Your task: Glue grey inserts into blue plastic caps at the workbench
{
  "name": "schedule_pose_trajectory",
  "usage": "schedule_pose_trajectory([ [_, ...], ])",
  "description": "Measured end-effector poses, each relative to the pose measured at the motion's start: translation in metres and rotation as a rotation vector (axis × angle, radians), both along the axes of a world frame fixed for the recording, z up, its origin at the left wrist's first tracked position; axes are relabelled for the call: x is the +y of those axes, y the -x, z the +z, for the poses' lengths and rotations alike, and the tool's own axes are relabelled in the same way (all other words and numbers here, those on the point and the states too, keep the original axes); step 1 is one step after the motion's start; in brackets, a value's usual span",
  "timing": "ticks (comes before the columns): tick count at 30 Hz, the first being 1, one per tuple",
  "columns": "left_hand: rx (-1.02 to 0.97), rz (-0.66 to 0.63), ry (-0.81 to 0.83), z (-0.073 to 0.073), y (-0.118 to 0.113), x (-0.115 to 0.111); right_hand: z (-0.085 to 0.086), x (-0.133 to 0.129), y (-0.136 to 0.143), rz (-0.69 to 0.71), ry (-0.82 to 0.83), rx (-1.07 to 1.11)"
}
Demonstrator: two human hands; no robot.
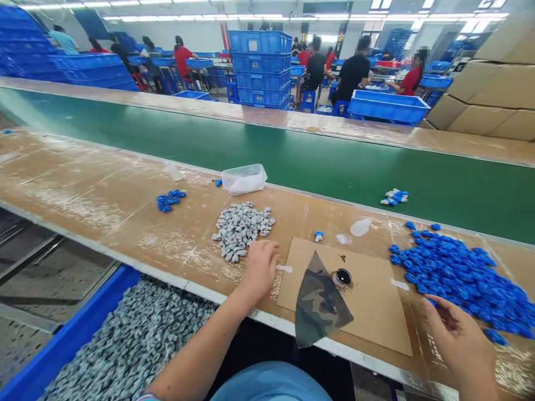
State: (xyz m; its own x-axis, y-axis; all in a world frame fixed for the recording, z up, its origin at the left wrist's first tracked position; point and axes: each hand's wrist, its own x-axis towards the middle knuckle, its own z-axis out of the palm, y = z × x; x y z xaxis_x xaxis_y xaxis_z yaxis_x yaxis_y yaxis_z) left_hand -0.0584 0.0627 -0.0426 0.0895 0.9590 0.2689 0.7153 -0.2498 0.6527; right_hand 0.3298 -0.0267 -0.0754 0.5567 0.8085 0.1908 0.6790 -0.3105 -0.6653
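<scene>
My left hand (pixel 259 270) is beside a pile of small grey pieces (pixel 240 228), its back towards me. The fingers are curled together, and whatever may be between them is hidden. At the near edge of a heap of small blue pieces (pixel 455 273), my right hand (pixel 463 342) pinches a blue piece (pixel 432 302) between thumb and fingers. Between the hands lies a cardboard sheet (pixel 380 317). On it are a pointed piece of camouflage cloth (pixel 321 301), overhanging the table edge, and a small round pot with dark contents (pixel 343 277).
A blue bin (pixel 100 309) full of grey pieces stands below the table at left. A clear plastic tub (pixel 244 179) sits by the green conveyor belt (pixel 292 147), which carries a small blue-and-white cluster (pixel 394 196). Stacked crates (pixel 261 67), cartons (pixel 485 83) and seated people are beyond.
</scene>
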Motion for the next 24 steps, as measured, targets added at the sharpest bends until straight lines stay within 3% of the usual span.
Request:
schedule_pose_trajectory([
  [2,0.100,0.121,-0.018,-0.003,0.026,-0.006,0.008,-0.002,0.013,-0.003,-0.020,0.162],
  [5,0.217,0.178,-0.004,-0.009,0.052,-0.005,0.016,0.000,0.034,0.036,-0.084,0.346],
  [12,0.179,0.125,-0.070,-0.017,0.062,0.000,0.019,0.011,0.062,0.163,-0.112,0.440],
  [15,-0.019,0.084,-0.071,-0.015,0.054,-0.004,0.018,0.013,0.073,0.290,-0.189,0.369],
  [17,-0.224,0.039,0.015,-0.014,0.042,-0.009,0.017,0.015,0.083,0.373,-0.213,0.331],
  [20,-0.623,-0.022,0.280,-0.013,0.015,-0.019,0.020,0.019,0.099,0.492,-0.169,0.302],
  [24,-1.099,-0.057,0.618,-0.012,-0.022,-0.033,0.032,0.024,0.111,0.593,-0.146,0.069],
])
